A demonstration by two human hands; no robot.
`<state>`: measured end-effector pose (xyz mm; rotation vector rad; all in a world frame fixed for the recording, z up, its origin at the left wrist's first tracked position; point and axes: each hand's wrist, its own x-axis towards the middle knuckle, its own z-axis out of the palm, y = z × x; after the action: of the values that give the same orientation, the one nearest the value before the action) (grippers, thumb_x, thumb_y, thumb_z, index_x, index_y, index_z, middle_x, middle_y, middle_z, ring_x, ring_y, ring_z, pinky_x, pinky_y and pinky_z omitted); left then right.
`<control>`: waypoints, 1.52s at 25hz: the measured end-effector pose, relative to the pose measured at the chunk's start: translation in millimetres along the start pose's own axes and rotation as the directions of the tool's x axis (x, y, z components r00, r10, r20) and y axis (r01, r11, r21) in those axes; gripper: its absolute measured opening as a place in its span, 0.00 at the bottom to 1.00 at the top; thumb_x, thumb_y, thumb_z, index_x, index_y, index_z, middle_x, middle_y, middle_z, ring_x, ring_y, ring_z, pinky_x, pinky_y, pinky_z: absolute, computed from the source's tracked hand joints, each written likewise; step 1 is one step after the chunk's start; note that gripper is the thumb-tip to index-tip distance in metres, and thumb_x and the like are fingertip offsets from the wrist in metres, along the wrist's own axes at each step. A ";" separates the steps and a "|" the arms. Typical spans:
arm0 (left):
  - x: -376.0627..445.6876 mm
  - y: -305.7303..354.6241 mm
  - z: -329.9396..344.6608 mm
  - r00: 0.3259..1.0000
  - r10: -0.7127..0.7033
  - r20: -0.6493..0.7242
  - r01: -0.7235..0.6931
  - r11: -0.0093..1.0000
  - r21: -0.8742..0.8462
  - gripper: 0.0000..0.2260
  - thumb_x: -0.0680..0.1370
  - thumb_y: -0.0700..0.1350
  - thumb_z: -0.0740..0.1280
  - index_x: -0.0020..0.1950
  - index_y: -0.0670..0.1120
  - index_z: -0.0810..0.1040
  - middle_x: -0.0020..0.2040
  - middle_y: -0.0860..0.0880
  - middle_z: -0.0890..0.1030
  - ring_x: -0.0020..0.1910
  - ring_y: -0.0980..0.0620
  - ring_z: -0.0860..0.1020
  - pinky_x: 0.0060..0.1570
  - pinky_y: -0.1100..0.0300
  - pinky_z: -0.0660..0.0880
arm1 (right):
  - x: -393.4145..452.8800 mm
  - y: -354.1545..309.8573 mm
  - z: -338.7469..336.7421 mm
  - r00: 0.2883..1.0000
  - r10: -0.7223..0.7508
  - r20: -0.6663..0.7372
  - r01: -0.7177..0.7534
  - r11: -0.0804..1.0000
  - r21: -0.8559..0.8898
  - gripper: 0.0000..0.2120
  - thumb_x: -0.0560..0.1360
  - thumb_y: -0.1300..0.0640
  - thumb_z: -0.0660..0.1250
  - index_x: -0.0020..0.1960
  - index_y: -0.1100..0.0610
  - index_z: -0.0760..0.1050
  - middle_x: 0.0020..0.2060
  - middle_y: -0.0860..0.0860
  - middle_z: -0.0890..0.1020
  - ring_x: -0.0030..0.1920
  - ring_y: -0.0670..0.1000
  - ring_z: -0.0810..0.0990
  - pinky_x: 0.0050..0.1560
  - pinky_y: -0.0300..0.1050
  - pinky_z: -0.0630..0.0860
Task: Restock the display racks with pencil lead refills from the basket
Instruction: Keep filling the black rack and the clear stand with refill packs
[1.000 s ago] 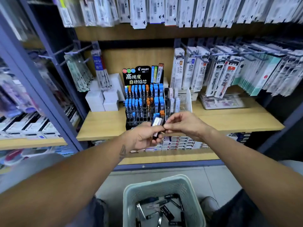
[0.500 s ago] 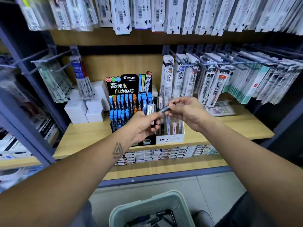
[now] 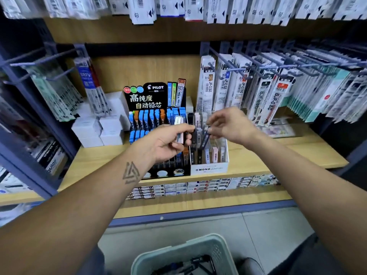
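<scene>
A wooden shelf point(image 3: 278, 155) backs the scene, hung packs above. At nine o'clock white boxes point(image 3: 99, 130) sit stacked. Centre, the black rack point(image 3: 156, 108) reads "PILOT"; before it the left hand point(image 3: 166, 143) grips a few refills point(image 3: 178, 130). At three o'clock of it, the right hand point(image 3: 230, 126) pinches one dark refill point(image 3: 205, 138) over the "MONO" box point(image 3: 208, 168). A tilted entry could jam it or topple neighbours. The basket point(image 3: 184, 253) sits at six o'clock.

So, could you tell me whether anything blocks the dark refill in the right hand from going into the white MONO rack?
Nothing visible does. The right hand pinches the dark refill directly above the MONO rack, whose top is open; the left hand, holding more refills, sits off to the side over the Pilot rack.
</scene>
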<state>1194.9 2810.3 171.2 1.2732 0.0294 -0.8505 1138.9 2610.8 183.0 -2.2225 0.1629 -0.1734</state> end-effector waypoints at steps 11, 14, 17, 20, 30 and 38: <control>-7.3 3.8 -8.5 0.999 0.004 0.040 -0.004 1.000 -0.006 0.08 0.80 0.45 0.67 0.43 0.43 0.75 0.32 0.48 0.74 0.28 0.55 0.70 0.14 0.69 0.57 | -17.0 14.3 44.6 0.993 -0.103 0.061 0.120 0.873 -0.472 0.07 0.76 0.63 0.71 0.53 0.57 0.85 0.46 0.52 0.85 0.42 0.47 0.77 0.46 0.35 0.70; -8.2 2.9 -11.0 0.999 0.003 0.042 -0.003 1.000 0.008 0.08 0.79 0.45 0.68 0.43 0.43 0.75 0.32 0.48 0.74 0.28 0.55 0.70 0.14 0.68 0.58 | -20.4 11.8 49.5 0.992 -0.093 0.088 0.125 0.859 -0.496 0.08 0.77 0.64 0.70 0.53 0.57 0.85 0.47 0.53 0.86 0.41 0.49 0.79 0.47 0.40 0.75; -8.6 1.2 -12.0 0.999 -0.007 0.051 0.006 1.000 0.022 0.08 0.79 0.46 0.68 0.43 0.43 0.75 0.32 0.48 0.74 0.28 0.55 0.69 0.14 0.68 0.58 | -20.3 14.2 53.0 0.990 -0.092 0.110 0.137 0.844 -0.519 0.09 0.77 0.65 0.68 0.53 0.58 0.85 0.48 0.54 0.86 0.47 0.53 0.83 0.53 0.45 0.79; -9.2 -0.2 -11.6 0.998 -0.016 0.060 0.015 1.000 0.028 0.08 0.79 0.46 0.67 0.43 0.43 0.75 0.32 0.48 0.73 0.28 0.55 0.70 0.14 0.68 0.58 | -18.4 19.7 55.7 0.989 -0.106 0.107 0.148 0.816 -0.559 0.09 0.77 0.65 0.67 0.52 0.58 0.85 0.48 0.54 0.85 0.48 0.54 0.82 0.51 0.43 0.78; -13.6 -2.8 -7.3 0.997 -0.054 0.053 0.051 0.998 0.047 0.14 0.79 0.53 0.69 0.44 0.43 0.74 0.31 0.49 0.73 0.27 0.56 0.68 0.15 0.69 0.57 | -14.9 10.7 52.9 0.997 -0.072 -0.017 0.062 0.938 -0.341 0.06 0.76 0.65 0.69 0.48 0.57 0.84 0.43 0.52 0.84 0.41 0.51 0.82 0.45 0.43 0.79; -16.3 -13.8 2.1 0.990 -0.127 0.064 0.126 0.992 0.027 0.30 0.78 0.71 0.55 0.39 0.44 0.71 0.30 0.47 0.70 0.25 0.54 0.67 0.13 0.69 0.56 | -26.3 -18.8 58.7 0.997 -0.014 0.073 -0.027 0.842 0.539 0.10 0.74 0.58 0.75 0.55 0.57 0.82 0.44 0.53 0.82 0.41 0.48 0.79 0.43 0.44 0.75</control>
<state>1174.7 2816.8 168.1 1.2743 0.0485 -1.0042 1124.8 2672.3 160.5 -1.6579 0.0679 -0.1145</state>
